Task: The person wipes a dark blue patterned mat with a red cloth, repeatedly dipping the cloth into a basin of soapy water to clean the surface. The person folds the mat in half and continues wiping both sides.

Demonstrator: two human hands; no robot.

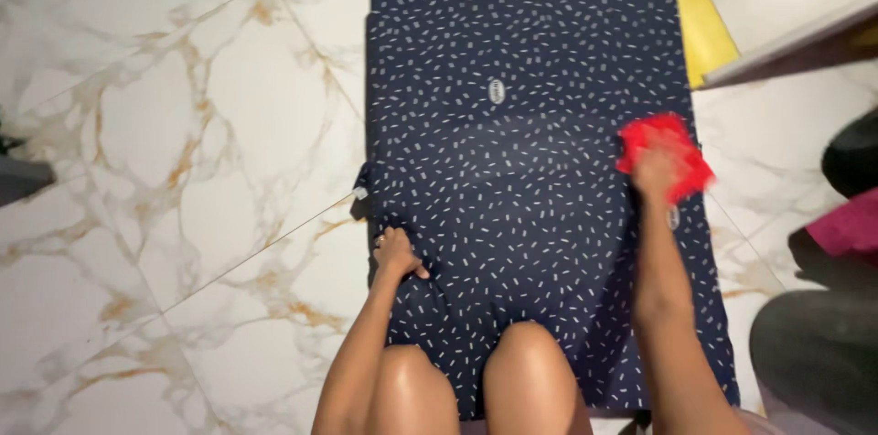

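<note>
Left hand presses navy mat; right hand grips red cloth.

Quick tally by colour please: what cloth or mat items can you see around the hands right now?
Navy blue: 1, the white-flecked fabric mat under the left hand.
Red: 1, the crumpled cloth in the right hand.
Yellow: 1, the flat sheet by the mat's far right corner.
Pink: 1, fabric at the right edge.
Total: 4

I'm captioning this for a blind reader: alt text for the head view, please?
A kneeling person presses a red cloth with the right hand on a navy speckled mat; the left hand rests at its edge, on marble floor.
</note>
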